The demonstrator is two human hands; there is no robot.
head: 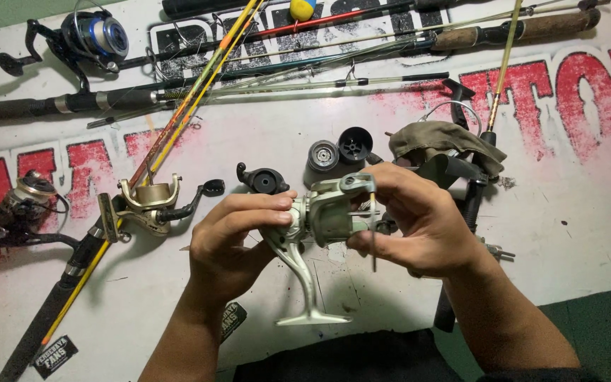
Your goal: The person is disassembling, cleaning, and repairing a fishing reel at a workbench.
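Hands grip silver reel; spools, rag, rods behind.

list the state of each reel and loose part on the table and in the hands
silver reel: held up off the table, spool off, foot pointing down
left hand: grip on the reel body
right hand: grip on the rotor end
gold reel: mounted on a rod, lying flat
blue reel: lying on the table
two black spool parts: loose, side by side
olive cloth: crumpled
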